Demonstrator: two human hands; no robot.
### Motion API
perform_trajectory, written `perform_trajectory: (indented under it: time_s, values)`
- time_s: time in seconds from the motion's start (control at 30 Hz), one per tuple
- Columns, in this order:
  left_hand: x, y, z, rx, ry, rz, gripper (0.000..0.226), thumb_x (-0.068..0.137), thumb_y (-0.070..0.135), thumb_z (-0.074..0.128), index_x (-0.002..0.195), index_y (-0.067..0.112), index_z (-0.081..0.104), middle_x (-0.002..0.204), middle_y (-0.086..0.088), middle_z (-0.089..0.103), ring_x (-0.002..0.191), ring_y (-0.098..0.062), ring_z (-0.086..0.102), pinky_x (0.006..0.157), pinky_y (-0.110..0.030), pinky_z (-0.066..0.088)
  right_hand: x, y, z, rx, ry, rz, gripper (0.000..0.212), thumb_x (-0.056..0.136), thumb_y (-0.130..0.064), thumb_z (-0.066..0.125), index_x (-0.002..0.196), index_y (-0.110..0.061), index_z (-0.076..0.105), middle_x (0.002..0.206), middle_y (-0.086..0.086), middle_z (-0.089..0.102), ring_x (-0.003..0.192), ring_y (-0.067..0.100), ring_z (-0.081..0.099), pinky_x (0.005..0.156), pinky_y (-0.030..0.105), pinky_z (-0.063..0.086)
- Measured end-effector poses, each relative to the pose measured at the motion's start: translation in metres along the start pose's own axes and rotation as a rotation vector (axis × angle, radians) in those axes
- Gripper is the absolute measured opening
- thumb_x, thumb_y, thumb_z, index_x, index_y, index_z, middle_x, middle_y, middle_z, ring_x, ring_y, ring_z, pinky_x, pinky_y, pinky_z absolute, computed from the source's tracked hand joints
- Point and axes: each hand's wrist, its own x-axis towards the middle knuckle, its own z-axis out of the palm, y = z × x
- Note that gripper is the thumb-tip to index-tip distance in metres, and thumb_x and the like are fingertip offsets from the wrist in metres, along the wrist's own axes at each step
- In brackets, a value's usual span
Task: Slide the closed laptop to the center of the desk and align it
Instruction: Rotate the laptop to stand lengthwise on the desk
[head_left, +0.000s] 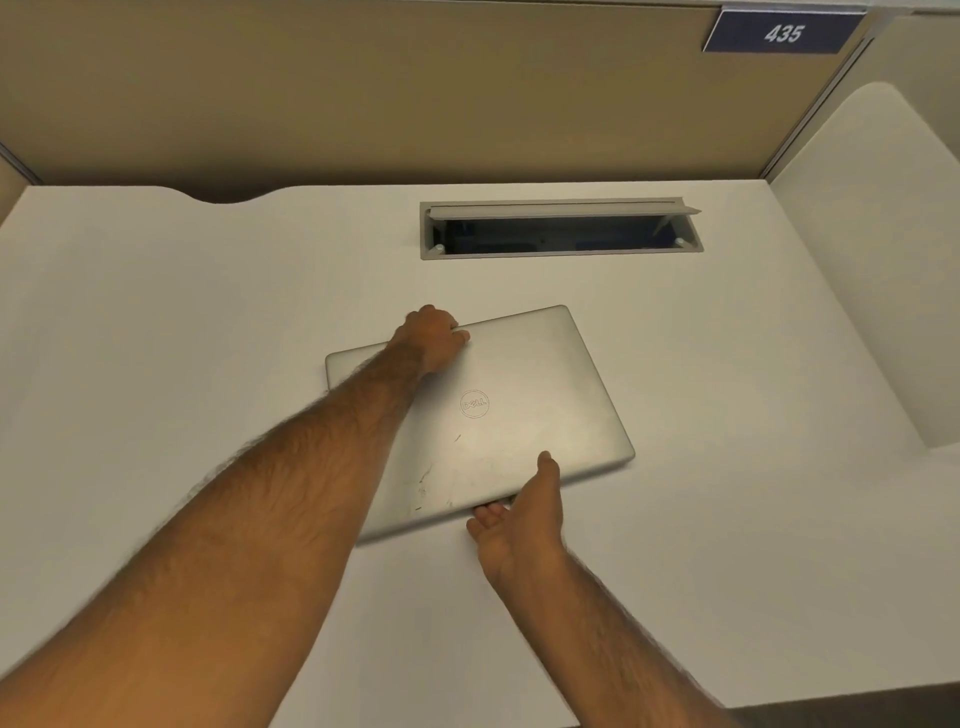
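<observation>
A closed silver laptop with a round logo lies near the middle of the white desk, turned so its edges sit at an angle to the desk's edges. My left hand reaches across the lid and curls over the far edge. My right hand grips the near edge, thumb on the lid and fingers tucked under it. My left forearm hides part of the lid's left side.
A recessed cable tray with its flap raised is set into the desk behind the laptop. A tan partition wall bearing a blue plate marked 435 stands at the back. A white side panel closes the right.
</observation>
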Motion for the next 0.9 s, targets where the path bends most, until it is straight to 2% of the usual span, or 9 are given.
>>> perform_trajectory:
  time_s: [0.1, 0.17, 0.23, 0.33, 0.43, 0.53, 0.63, 0.8, 0.9]
  values:
    - [0.006, -0.001, -0.001, -0.062, -0.019, -0.048, 0.042, 0.098, 0.046, 0.048, 0.097, 0.011, 0.071, 0.116, -0.014, 0.068, 0.115, -0.036, 0.058, 0.103, -0.043, 0.046, 0.001, 0.0, -0.006, 0.034, -0.012, 0.016, 0.087, 0.088, -0.07, 0.052, 0.15, -0.009, 0.042, 0.139, 0.018, 0.052, 0.13, 0.034, 0.051, 0.116, 0.047, 0.035]
    - [0.007, 0.001, -0.002, -0.12, -0.043, -0.098, 0.055, 0.099, 0.054, 0.043, 0.111, 0.008, 0.071, 0.126, -0.016, 0.066, 0.12, -0.037, 0.056, 0.107, -0.044, 0.044, 0.003, 0.003, -0.01, 0.057, -0.019, 0.007, 0.09, 0.086, -0.072, 0.052, 0.148, -0.007, 0.043, 0.133, 0.018, 0.054, 0.125, 0.033, 0.054, 0.114, 0.048, 0.037]
    - [0.004, 0.006, -0.005, -0.192, -0.073, -0.169, 0.076, 0.097, 0.067, 0.031, 0.134, 0.007, 0.06, 0.144, -0.017, 0.056, 0.133, -0.038, 0.048, 0.114, -0.046, 0.038, 0.005, 0.004, -0.013, 0.08, -0.026, 0.001, 0.092, 0.085, -0.074, 0.052, 0.146, -0.005, 0.046, 0.127, 0.018, 0.056, 0.125, 0.034, 0.055, 0.113, 0.05, 0.038]
    - [-0.004, 0.009, -0.016, -0.405, -0.146, -0.263, 0.109, 0.077, 0.092, 0.019, 0.148, 0.015, 0.049, 0.159, -0.011, 0.04, 0.146, -0.034, 0.036, 0.123, -0.052, 0.024, 0.008, 0.005, -0.017, 0.094, -0.027, 0.005, 0.095, 0.084, -0.076, 0.052, 0.146, -0.004, 0.046, 0.114, 0.016, 0.058, 0.126, 0.036, 0.055, 0.113, 0.052, 0.039]
    - [-0.01, 0.005, -0.022, -0.525, -0.195, -0.243, 0.134, 0.052, 0.107, 0.019, 0.141, 0.015, 0.057, 0.155, -0.01, 0.047, 0.146, -0.031, 0.038, 0.124, -0.044, 0.024, 0.008, 0.006, -0.019, 0.092, -0.02, -0.001, 0.095, 0.084, -0.076, 0.052, 0.147, -0.005, 0.046, 0.112, 0.016, 0.059, 0.126, 0.036, 0.055, 0.111, 0.054, 0.041]
    - [-0.012, 0.004, -0.025, -0.545, -0.228, -0.238, 0.137, 0.049, 0.109, 0.02, 0.139, 0.013, 0.059, 0.153, -0.012, 0.048, 0.146, -0.033, 0.038, 0.123, -0.044, 0.024, 0.007, 0.006, -0.02, 0.089, -0.021, -0.043, 0.088, 0.083, -0.076, 0.053, 0.143, -0.011, 0.051, 0.128, 0.015, 0.062, 0.119, 0.032, 0.06, 0.104, 0.058, 0.046]
    - [-0.014, 0.006, -0.026, -0.573, -0.231, -0.245, 0.136, 0.048, 0.109, 0.024, 0.139, 0.014, 0.059, 0.153, -0.012, 0.049, 0.145, -0.033, 0.039, 0.122, -0.046, 0.026, 0.006, 0.004, -0.021, 0.068, -0.017, -0.086, 0.08, 0.083, -0.075, 0.054, 0.138, -0.018, 0.055, 0.122, 0.01, 0.067, 0.109, 0.027, 0.065, 0.095, 0.056, 0.053]
    - [-0.028, 0.01, -0.018, -0.649, -0.172, -0.256, 0.132, 0.052, 0.107, 0.026, 0.146, 0.018, 0.051, 0.157, -0.009, 0.044, 0.148, -0.03, 0.036, 0.124, -0.045, 0.025, 0.005, 0.001, -0.023, 0.002, -0.006, -0.118, 0.07, 0.083, -0.072, 0.057, 0.133, -0.021, 0.056, 0.121, 0.008, 0.068, 0.108, 0.027, 0.067, 0.092, 0.055, 0.055]
    - [-0.034, 0.012, -0.011, -0.637, -0.146, -0.276, 0.126, 0.057, 0.104, 0.019, 0.152, 0.024, 0.041, 0.162, -0.003, 0.035, 0.152, -0.029, 0.027, 0.125, -0.051, 0.017, 0.006, -0.002, -0.028, -0.037, 0.003, -0.134, 0.066, 0.084, -0.069, 0.059, 0.131, -0.022, 0.055, 0.12, 0.008, 0.068, 0.107, 0.027, 0.067, 0.089, 0.053, 0.057]
